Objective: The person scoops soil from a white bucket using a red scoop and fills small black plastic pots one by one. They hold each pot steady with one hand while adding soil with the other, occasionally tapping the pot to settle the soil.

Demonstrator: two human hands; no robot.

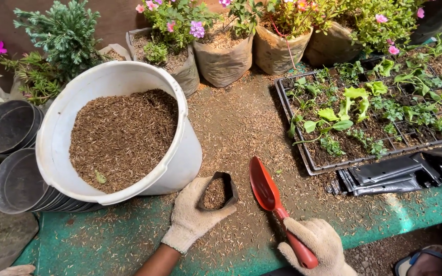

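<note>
**Gloved hands, one small grow bag, one red trowel**

Gloves cover both hands. The left hand [194, 213] is closed around one small black grow bag [217, 191], fingers wrapped about its side, holding its mouth open; brown husk fills the bag partway. The right hand [317, 248] is clenched on the handle of one red trowel [268, 193], whose empty blade points up and away, its tip just right of the bag and apart from it.

Under both hands lies a green mat [103, 243] strewn with loose husk. Just beyond and left of the left hand, one white bucket [177, 158] leans toward the person, well filled with the same brown husk. Left of the bucket are two stacks of grey plastic pots [11, 179], lying on their sides with their mouths outward; how many pots each stack holds cannot be told.

Beyond the right hand and further right sits one black seedling tray [313, 163] of small green plants in cells. Near its front edge, right of the trowel, lies one pile of flat black bags [400, 174], not countable.

Farthest off, along the back, four planted bags [226, 64] show with pink and purple flowers; a leafy green shrub [65, 33] stands at the back left. At the bottom right corner a sandalled foot [425, 260] shows.
</note>
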